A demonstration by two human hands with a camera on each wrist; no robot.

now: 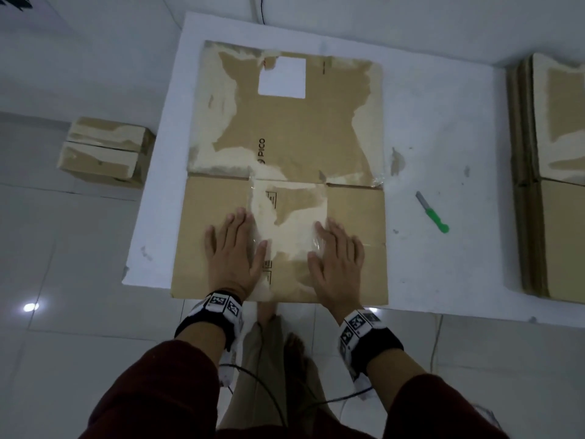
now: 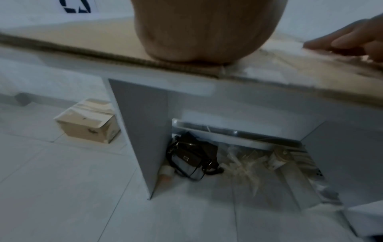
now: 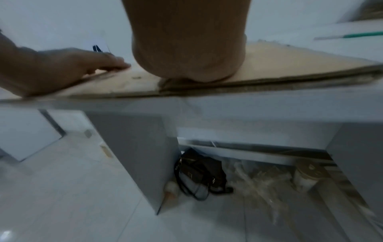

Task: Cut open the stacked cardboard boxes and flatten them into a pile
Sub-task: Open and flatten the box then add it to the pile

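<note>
flattened cardboard box (image 1: 285, 147) is lying on the white table (image 1: 443, 128) under two flat palms.

left hand (image 1: 232, 251) and right hand (image 1: 337, 259) are both pressing down on its near flap, fingers straight and spread, either side of a taped patch; the flap's near edge is overhanging the table edge. a green-handled knife (image 1: 433, 212) is resting on the table to the right, apart from the cardboard. a pile of flattened boxes (image 1: 550, 172) is sitting at the far right, and two uncut boxes (image 1: 104, 152) are standing stacked on the floor at left.
</note>
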